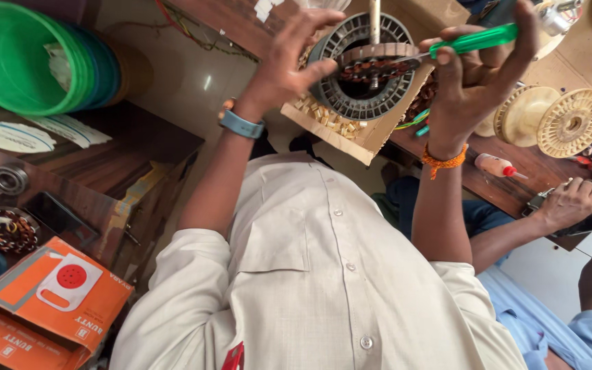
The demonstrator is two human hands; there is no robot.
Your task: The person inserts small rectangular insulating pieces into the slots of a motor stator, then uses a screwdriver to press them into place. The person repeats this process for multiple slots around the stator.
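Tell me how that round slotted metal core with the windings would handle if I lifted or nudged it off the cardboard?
The stator core looks like stacked steel with copper windings, so it is probably heavy for its size and rigid. Being round, it might roll if set on edge. Its thin winding wires seem easy to nick, so the left hand and the screwdriver need care.

Green-handled screwdriver (pixel 473 40) in the right hand (pixel 477 75), orange thread band (pixel 445 162) at that wrist. The left hand (pixel 289 58) wears a blue wristband (pixel 241 125). Grey slotted stator ring (pixel 364 68) with copper-brown windings (pixel 376 69) on tan cardboard (pixel 351 133). Cream shirt (pixel 310 274), white buttons. At the dark brown bench's (pixel 104 171) left edge, green and blue stacked bowls (pixel 35 58); orange box (pixel 53 298) at the near corner. Cream spools (pixel 549 120) to the right, by a white red-capped bottle (pixel 498 166).
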